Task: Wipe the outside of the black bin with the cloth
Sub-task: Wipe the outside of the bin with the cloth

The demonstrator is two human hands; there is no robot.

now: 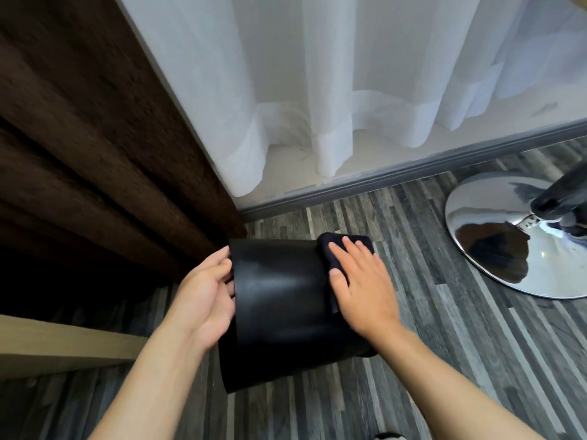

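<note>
The black bin [279, 309] is tipped over, its smooth side facing up, held above the grey wood-pattern floor. My left hand [208, 293] grips its left side near the far end, fingers curled around the edge. My right hand [359, 281] lies flat with fingers spread, pressing a dark cloth [330, 249] against the bin's upper right side. Most of the cloth is hidden under my palm; a folded corner sticks out beyond my fingertips.
A brown heavy curtain [82, 160] hangs at the left, a white sheer curtain [317, 84] behind the bin. A chrome round chair base [495, 249] stands at the right. A light wooden board [63, 344] juts in at lower left.
</note>
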